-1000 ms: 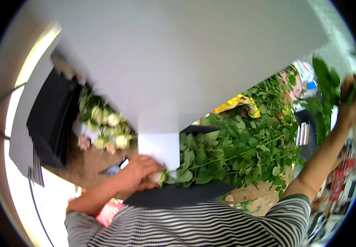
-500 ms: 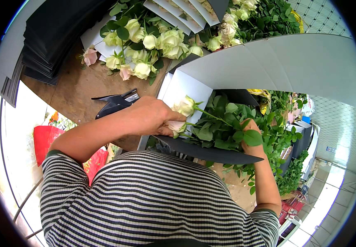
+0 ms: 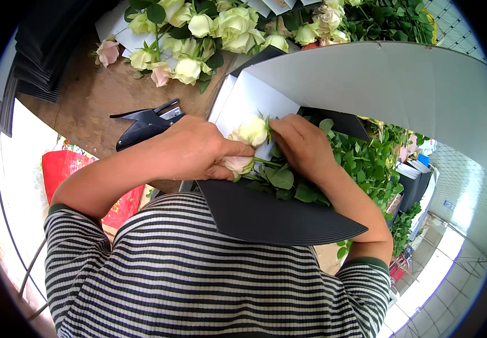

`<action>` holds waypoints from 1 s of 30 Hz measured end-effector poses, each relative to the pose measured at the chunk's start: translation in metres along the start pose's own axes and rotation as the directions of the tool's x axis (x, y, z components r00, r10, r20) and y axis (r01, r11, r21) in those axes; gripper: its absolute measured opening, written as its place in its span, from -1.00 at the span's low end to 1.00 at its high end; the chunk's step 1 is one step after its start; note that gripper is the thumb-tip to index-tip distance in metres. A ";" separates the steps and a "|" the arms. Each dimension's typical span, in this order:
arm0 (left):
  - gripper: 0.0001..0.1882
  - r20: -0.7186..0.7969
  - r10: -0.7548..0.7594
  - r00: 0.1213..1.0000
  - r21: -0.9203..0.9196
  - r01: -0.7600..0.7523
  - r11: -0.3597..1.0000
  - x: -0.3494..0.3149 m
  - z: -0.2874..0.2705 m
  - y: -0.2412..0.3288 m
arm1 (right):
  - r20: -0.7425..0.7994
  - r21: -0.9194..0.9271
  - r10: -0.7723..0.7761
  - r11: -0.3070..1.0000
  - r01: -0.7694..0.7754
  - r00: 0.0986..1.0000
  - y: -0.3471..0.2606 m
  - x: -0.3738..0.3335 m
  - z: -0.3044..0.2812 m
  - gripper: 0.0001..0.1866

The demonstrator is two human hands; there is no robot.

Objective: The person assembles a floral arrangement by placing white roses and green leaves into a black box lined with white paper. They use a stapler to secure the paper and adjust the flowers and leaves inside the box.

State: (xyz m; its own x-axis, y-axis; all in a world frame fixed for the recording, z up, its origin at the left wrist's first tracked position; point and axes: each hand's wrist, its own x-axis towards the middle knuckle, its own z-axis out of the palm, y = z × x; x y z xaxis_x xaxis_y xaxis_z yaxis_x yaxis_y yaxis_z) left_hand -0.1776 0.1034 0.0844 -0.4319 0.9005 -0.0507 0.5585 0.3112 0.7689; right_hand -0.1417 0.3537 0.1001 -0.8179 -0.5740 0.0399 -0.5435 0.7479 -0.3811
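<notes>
My left hand [image 3: 207, 147] is closed on the heads of the roses, thumb and fingers around a pale pink rose [image 3: 238, 163]. A cream-white rose [image 3: 252, 132] lies just beyond it, against my fingers. My right hand [image 3: 305, 147] is closed behind that cream rose, its fingertips pinching at the base of the bloom; part of the stem is hidden under the hand. Leafy stems [image 3: 280, 177] run right beneath my right hand. The roses lie on a white sheet [image 3: 254, 101] between a black corrugated board flap [image 3: 277, 217] on my side and a tall curved pale board [image 3: 378, 73] beyond.
A black hand stapler [image 3: 147, 125] lies on the wooden table [image 3: 80, 96] left of the roses. More cut roses [image 3: 187, 45] lie at the back. Stacked black boards [image 3: 46, 50] stand far left; leafy greenery [image 3: 361, 152] lies to the right. A red bag [image 3: 63, 172] is below left.
My right hand has moved left from the lower stems to the base of the cream rose. The black flap has tipped toward me and shows more of its face. My left hand stays at the blooms.
</notes>
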 end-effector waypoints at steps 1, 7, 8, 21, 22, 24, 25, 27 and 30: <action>-0.46 -0.009 -0.004 1.000 -0.012 0.003 1.000 -0.002 0.001 0.000 | -0.025 0.041 0.040 0.998 -0.039 0.999 -0.002 0.004 0.000 -0.75; -0.47 -0.001 -0.032 0.999 -0.178 0.031 0.984 -0.005 0.000 -0.002 | 0.068 0.055 0.196 0.978 -0.199 0.978 -0.022 -0.003 0.017 -0.88; -0.47 0.009 -0.035 0.999 -0.213 0.036 0.976 -0.006 0.000 -0.003 | 0.076 0.066 0.199 0.977 -0.204 0.977 -0.024 -0.006 0.018 -0.88; -0.22 -0.054 0.184 0.981 0.390 -0.149 0.909 0.042 -0.010 0.032 | 0.194 0.105 -0.109 0.990 0.090 0.975 -0.006 -0.023 -0.072 -0.68; -0.22 -0.044 0.156 0.987 0.395 -0.126 0.910 0.040 -0.011 0.034 | 0.183 0.337 -0.166 0.937 0.097 0.969 0.005 -0.018 -0.116 -0.74; -0.23 -0.053 0.117 0.992 0.412 -0.085 0.907 0.031 -0.009 0.032 | 0.169 0.837 -0.088 0.538 -0.096 0.982 0.057 -0.018 -0.177 -0.83; -0.23 -0.046 0.130 0.991 0.409 -0.100 0.907 0.030 -0.009 0.030 | 0.108 0.898 0.047 0.425 -0.117 0.993 0.097 -0.027 -0.197 -0.79; -0.23 -0.014 0.138 0.990 0.375 -0.123 0.919 0.035 -0.012 0.032 | -0.177 0.799 0.560 0.562 -0.215 0.809 0.194 -0.030 -0.199 -0.73; -0.23 0.037 0.136 0.990 0.373 -0.140 0.917 0.046 -0.017 0.037 | -0.550 0.149 0.664 0.675 -0.722 0.507 0.334 -0.038 -0.209 -0.70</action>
State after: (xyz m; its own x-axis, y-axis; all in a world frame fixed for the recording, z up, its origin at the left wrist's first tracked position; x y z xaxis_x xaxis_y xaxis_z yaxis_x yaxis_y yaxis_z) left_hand -0.1890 0.1510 0.1212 -0.3252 0.9452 0.0308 0.8371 0.2725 0.4743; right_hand -0.3318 0.6949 0.1643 -0.8795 0.3884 0.2748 0.2518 0.8701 -0.4237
